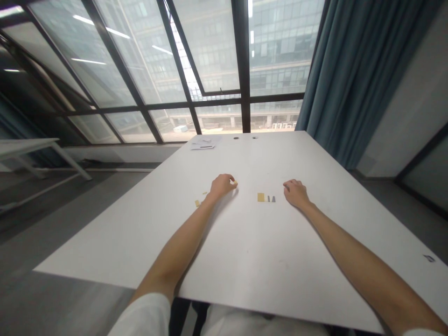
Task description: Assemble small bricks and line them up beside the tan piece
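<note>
My left hand (221,186) pinches a small yellow piece (235,183) between thumb and fingertips, just above the white table (224,233). Close to that wrist lie two more small yellow pieces, one (197,203) nearer me and a thinner one (205,192) behind it. My right hand (296,192) rests on the table with its fingers curled together; a small dark spot shows at the fingertips, too small to name. Between the hands sit a flat yellow square (261,197) and, right beside it, a narrow grey piece (269,199) and a wider grey piece (273,199).
Papers with a dark pen-like stick (203,147) lie at the table's far left. Two round holes, one a dark grommet (236,138), sit near the back edge. A small dark object (429,258) is at the right edge. Windows and a blue curtain (357,70) stand behind.
</note>
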`<state>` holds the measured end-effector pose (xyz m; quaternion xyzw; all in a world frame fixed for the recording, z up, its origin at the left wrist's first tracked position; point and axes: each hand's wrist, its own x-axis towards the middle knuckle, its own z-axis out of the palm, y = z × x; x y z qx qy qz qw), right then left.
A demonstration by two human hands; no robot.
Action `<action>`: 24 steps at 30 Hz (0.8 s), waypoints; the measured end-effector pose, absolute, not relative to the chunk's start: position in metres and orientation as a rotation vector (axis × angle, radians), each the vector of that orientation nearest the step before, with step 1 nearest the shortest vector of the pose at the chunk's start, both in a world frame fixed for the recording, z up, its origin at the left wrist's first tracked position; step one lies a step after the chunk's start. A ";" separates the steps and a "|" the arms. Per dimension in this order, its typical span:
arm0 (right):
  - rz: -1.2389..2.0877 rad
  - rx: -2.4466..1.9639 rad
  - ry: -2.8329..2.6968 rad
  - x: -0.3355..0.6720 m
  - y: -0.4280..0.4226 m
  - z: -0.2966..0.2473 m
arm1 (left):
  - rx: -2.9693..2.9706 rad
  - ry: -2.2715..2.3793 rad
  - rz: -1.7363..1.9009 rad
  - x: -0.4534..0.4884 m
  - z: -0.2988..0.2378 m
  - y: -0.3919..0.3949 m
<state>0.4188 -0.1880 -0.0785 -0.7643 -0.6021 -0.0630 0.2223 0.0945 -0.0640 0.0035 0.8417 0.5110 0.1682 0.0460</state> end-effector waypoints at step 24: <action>-0.351 -1.223 -2.071 0.365 -0.200 -0.048 | 2.772 0.974 0.829 0.139 -0.036 -0.129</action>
